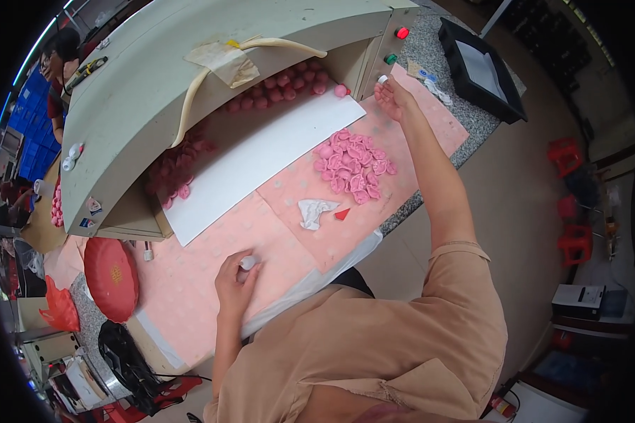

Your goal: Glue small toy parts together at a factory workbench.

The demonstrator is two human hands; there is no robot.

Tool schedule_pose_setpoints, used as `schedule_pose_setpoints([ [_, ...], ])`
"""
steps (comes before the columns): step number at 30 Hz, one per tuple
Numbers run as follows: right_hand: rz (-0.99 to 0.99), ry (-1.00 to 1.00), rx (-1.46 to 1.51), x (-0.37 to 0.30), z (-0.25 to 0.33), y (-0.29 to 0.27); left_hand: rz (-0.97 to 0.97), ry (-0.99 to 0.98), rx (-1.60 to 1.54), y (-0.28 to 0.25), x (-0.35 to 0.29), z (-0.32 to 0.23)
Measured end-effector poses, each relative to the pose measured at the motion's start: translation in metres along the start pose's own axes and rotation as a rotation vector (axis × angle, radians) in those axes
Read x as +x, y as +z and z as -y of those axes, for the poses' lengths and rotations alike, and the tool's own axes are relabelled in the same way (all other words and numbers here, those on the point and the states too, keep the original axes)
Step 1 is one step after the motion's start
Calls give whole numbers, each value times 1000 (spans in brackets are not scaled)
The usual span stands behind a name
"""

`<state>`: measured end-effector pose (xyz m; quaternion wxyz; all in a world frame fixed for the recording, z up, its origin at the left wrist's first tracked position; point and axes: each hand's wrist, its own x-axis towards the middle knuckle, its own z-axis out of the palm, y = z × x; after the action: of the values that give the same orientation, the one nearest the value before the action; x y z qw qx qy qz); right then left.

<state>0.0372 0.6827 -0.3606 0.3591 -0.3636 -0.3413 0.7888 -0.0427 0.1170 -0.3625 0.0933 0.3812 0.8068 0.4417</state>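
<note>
- Seven o'clock: left hand (pixel 234 283) pinches small white piece (pixel 248 262), probably light; best gripped by its sides.
- One o'clock: right hand (pixel 395 99), at white knob (pixel 382 79); grip can't be told.

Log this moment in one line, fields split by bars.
left hand: around small whitish piece | right hand: at white round part near green button | pink pieces: heaped on pink sheet

Machine (pixel 148 92): top is cut off by the upper edge.
Pink balls (pixel 261 102): partly hidden inside the machine.
White piece (pixel 248 263): partly covered by the left hand (pixel 234 282), before the machine; kind cannot be told.
White knob (pixel 382 79): at the machine's right end; contact with the right hand (pixel 394 99) cannot be told.
</note>
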Motion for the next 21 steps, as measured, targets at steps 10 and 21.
schedule_pose_setpoints([
  [10,40,-201,-355,-19,5,0,-5,-25,-8,0,-1,-2],
  [21,19,-143,-378,-34,6,-2,26,-13,32,-3,-3,-3],
])
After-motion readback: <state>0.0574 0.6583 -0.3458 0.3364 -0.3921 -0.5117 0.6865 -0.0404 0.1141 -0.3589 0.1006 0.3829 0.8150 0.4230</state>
